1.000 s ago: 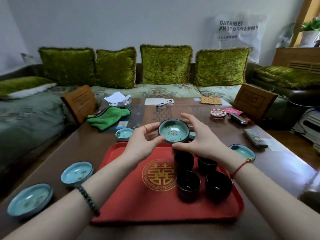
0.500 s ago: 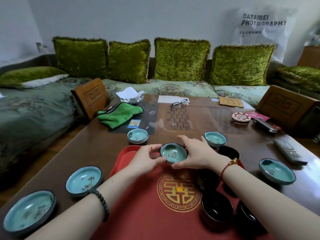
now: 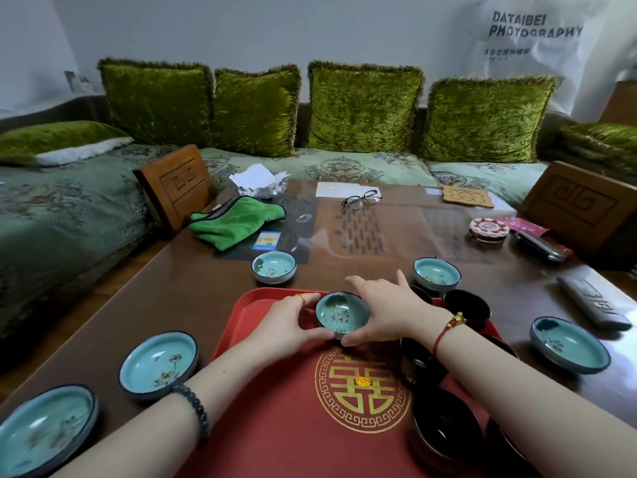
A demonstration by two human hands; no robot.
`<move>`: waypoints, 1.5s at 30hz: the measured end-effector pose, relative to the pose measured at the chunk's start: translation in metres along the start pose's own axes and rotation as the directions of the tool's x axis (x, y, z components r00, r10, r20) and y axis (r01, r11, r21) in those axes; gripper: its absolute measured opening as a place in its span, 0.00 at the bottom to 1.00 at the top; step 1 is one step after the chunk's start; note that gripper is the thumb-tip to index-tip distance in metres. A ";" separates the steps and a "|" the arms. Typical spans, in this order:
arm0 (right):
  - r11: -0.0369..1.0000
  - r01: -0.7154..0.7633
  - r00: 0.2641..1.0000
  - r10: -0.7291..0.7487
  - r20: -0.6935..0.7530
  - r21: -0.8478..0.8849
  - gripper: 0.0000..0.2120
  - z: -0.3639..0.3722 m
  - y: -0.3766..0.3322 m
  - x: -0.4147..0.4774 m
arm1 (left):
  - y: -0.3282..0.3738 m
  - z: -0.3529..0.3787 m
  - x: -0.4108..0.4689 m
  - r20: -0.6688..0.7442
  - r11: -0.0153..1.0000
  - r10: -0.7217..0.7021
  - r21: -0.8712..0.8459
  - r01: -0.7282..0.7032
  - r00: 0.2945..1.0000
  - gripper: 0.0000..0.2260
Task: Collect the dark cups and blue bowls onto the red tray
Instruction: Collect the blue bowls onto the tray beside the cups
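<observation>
Green velvet cushions (image 3: 365, 108) line the sofa at the back, and in front of it sits the dark wooden table (image 3: 193, 291) with the red tray (image 3: 275, 408) near the front edge. Both hands are on one small blue bowl (image 3: 342, 314), which sits at the far end of the tray, above the gold emblem (image 3: 362, 388). The left hand (image 3: 289, 322) cups its left side, thumb and fingers curled round the rim, a gold ring showing. The right hand (image 3: 386, 312) wraps the right side, thumb low at the front, index finger reaching out over the far rim. Whether the bowl is resting on the tray or just above it, I cannot tell.

To the right on the tray stand the dark cups (image 3: 467, 307), partly hidden by the right forearm. Off the tray, blue bowls are scattered on the table: a far left bowl (image 3: 274, 266) just beyond the tray's far edge, a far right bowl (image 3: 437, 273) beside the cups, a wide right bowl (image 3: 568, 345), and on the left a near left bowl (image 3: 159, 364) and a corner bowl (image 3: 44, 429). Further back lie a green cloth (image 3: 238, 220) and a pair of glasses (image 3: 360, 199).
</observation>
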State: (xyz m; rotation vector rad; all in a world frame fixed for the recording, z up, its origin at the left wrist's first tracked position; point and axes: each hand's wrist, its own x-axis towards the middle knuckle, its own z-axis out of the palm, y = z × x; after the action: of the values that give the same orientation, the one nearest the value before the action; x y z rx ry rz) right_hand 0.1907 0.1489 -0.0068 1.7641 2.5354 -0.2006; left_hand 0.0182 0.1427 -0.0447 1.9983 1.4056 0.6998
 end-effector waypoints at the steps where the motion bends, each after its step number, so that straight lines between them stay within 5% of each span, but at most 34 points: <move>1: 1.000 0.002 1.000 -0.002 0.000 0.007 0.47 -0.001 0.001 -0.002 | 0.001 -0.001 0.000 0.005 1.000 -0.011 0.012 0.011 1.000 0.32; 11: 0.930 0.149 0.974 -0.079 -0.212 0.336 0.41 -0.029 -0.002 -0.027 | 0.011 -0.040 -0.020 -0.110 0.996 -0.019 0.079 0.027 0.994 0.33; 29: 0.785 0.382 0.922 -0.284 -0.264 0.487 0.45 0.001 -0.136 -0.012 | -0.047 -0.125 -0.123 -0.295 0.957 -0.161 0.188 0.222 0.942 0.36; 39: 0.795 0.343 0.939 -0.299 -0.168 0.500 0.45 0.051 -0.179 0.016 | -0.083 -0.125 -0.135 -0.143 0.893 -0.328 0.275 0.356 0.934 0.45; 45: 0.818 0.319 0.948 -0.285 -0.144 0.479 0.44 0.064 -0.186 0.023 | -0.094 -0.126 -0.134 -0.070 0.892 -0.337 0.296 0.342 0.939 0.40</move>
State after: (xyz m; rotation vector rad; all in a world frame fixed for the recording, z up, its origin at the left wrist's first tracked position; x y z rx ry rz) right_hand 0.0059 0.0980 -0.0580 1.4794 3.0017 -0.9026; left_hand -0.1714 0.0619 -0.0375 1.8912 1.9097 0.3590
